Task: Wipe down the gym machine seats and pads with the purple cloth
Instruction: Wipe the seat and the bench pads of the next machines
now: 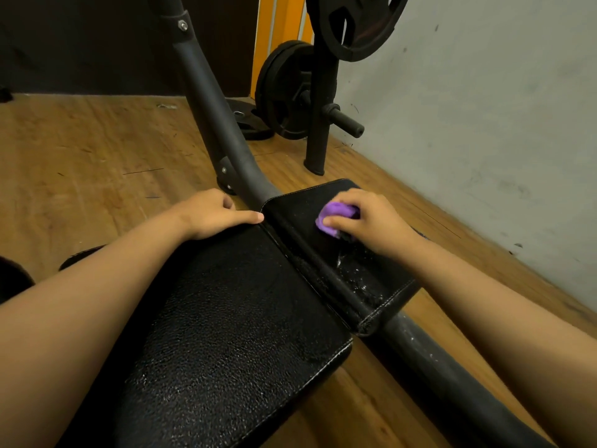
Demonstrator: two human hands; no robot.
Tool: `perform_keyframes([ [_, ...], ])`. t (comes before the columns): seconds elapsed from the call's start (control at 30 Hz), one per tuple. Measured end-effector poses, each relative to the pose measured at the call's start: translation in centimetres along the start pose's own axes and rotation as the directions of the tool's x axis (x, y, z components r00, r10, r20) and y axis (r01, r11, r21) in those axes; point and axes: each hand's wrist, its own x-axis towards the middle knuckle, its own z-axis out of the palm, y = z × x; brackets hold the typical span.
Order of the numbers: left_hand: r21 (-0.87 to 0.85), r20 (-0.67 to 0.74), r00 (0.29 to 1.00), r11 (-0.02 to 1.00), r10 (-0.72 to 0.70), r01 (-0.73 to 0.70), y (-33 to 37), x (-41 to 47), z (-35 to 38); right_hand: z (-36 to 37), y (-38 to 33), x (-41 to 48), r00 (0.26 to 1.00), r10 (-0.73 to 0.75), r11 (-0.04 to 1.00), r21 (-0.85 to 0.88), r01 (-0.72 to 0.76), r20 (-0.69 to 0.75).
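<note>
While my right hand (365,221) had the crumpled purple cloth (336,215) bunched under curled fingers and thumb, pressed against the small black stitched vinyl pad (371,286), what mattered was where the unwiped part lay from that grip. The cloth sat at the pad's far end, the end nearest the dark curved steel frame tube (210,101). The pad's long axis ran from there back toward me and to my right, and the white flecks and wet specks (the only dirt I could make out) lay along its nearer half, just behind my wrist. So I judged the coming stroke to be a pull along that axis toward my own body, not a sweep across the narrow width.

My left hand (210,215) rested on the far corner of the large black pebbled seat cushion (232,318), forefinger stretched out flat with its tip touching the small pad's corner, holding nothing. It was no nearer the flecks than the right hand, and it had no cloth, so the stroke fell to the right hand. The big cushion lay just beside the small pad, a seam between them.
</note>
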Motion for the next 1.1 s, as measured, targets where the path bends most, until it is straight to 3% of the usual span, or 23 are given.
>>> perform_keyframes([
  [0.1,-0.031,0.017,0.999,0.999,-0.026,0.027,-0.1,0.0,-0.2,1.1,-1.1,0.1,0.999,0.013,0.999,-0.037,-0.015,-0.048],
  [0.23,-0.027,0.011,1.000,0.999,-0.021,0.021,-0.1,0.1,-0.1,0.8,-2.9,-4.9,0.988,-0.139,0.987,0.085,0.133,0.070],
  [0.3,-0.011,-0.006,1.000,1.000,-0.017,0.017,0.1,0.0,-0.1,-0.3,-1.4,-5.6,0.994,-0.093,0.992,0.088,0.088,0.054],
  [0.43,0.056,-0.061,0.998,0.998,0.011,-0.008,0.5,-0.2,0.0,-0.8,1.3,-3.7,0.992,0.064,0.994,-0.084,-0.074,-0.107],
  [0.53,0.091,-0.075,0.997,0.996,0.030,-0.023,0.5,-0.4,0.1,0.2,-0.5,-5.1,0.992,0.027,0.999,-0.034,-0.031,-0.122],
  [0.67,0.113,-0.070,0.997,0.993,0.033,-0.025,0.5,-0.4,0.1,0.2,-2.6,-10.1,0.996,-0.090,0.991,0.097,0.089,-0.001],
  [0.77,0.128,-0.074,0.997,0.992,0.031,-0.022,0.5,-0.5,0.1,-0.4,-1.5,-9.8,0.999,-0.031,0.993,0.115,0.036,-0.041],
  [0.93,0.126,-0.088,0.995,0.991,0.043,-0.032,0.3,-0.5,0.0,0.0,-0.7,-8.5,0.979,0.076,0.997,0.006,-0.076,-0.188],
  [1.1,0.116,-0.071,0.996,0.992,0.051,-0.043,0.4,-0.3,0.0,-0.5,-2.0,-12.2,0.996,-0.052,0.995,0.082,0.058,-0.071],
])
